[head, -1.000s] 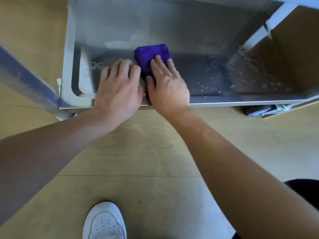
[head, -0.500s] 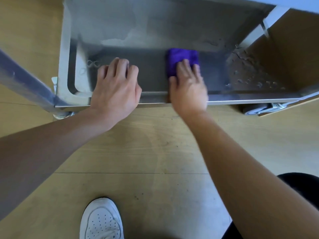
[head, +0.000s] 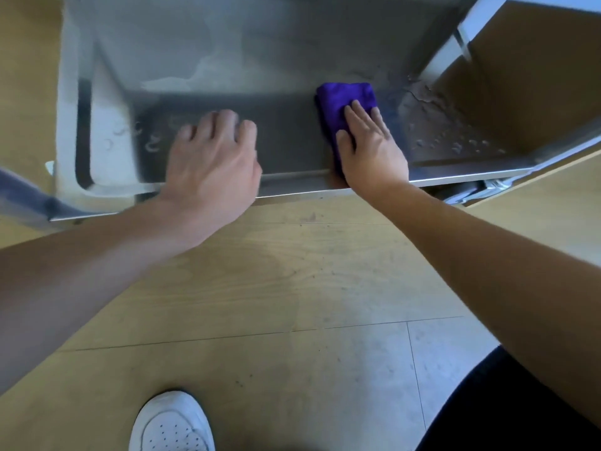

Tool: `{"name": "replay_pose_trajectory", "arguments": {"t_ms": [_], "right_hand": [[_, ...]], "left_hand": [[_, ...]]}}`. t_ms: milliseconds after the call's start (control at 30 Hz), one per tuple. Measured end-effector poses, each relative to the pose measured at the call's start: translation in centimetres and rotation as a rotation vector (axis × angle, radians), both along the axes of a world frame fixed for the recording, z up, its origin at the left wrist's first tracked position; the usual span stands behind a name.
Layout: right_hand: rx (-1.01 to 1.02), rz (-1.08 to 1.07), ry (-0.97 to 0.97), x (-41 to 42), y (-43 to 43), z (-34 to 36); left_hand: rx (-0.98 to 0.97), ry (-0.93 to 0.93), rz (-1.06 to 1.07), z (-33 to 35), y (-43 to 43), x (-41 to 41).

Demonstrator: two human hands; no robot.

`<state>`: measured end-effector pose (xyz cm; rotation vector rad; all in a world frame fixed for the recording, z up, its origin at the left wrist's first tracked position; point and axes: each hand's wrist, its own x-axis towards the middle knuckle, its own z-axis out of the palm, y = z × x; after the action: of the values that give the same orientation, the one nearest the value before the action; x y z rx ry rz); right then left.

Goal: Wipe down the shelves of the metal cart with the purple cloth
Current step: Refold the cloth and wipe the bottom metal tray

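The metal cart's low shelf [head: 292,138] fills the upper part of the head view, dull grey with a raised front rim. A folded purple cloth [head: 341,96] lies flat on the shelf, right of its middle. My right hand [head: 370,151] presses down on the cloth's near half, fingers stretched over it. My left hand [head: 211,161] rests palm-down on the shelf's front rim to the left, fingers spread, holding nothing. Water drops [head: 455,144] speckle the shelf's right end.
A cart leg and post [head: 29,196] stand at the left, a caster wheel [head: 481,190] under the right front corner. A white upright [head: 461,37] rises at the back right. My white shoe [head: 172,424] is on the wooden floor below.
My right hand has slid the purple cloth to the right along the shelf, away from my left hand. The left hand has stayed on the front rim.
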<state>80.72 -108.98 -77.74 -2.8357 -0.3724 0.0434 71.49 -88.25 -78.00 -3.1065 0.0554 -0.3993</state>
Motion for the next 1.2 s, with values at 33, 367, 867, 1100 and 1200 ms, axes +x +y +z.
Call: {"name": "replay_pose_trajectory", "arguments": {"t_ms": [33, 367, 867, 1100, 1200], "right_hand": [[-0.006, 0.023, 0.002, 0.1, -0.2, -0.1], [-0.005, 0.311, 0.087, 4.4, -7.5, 1.1], [0.045, 0.337, -0.069, 2.7, -3.0, -0.5], [0.030, 0.279, -0.091, 2.3, -2.0, -0.3], [0.043, 0.271, -0.103, 1.7, 0.2, -0.4]], "left_hand": [[-0.022, -0.011, -0.045, 0.1, -1.2, 0.7], [-0.109, -0.044, -0.220, -2.0, -5.9, 3.8], [-0.181, -0.047, -0.214, -1.9, -5.4, 3.5], [-0.124, -0.079, -0.310, -1.8, -1.2, -0.1], [-0.115, -0.077, -0.324, -2.1, 0.0, -1.6]]}}
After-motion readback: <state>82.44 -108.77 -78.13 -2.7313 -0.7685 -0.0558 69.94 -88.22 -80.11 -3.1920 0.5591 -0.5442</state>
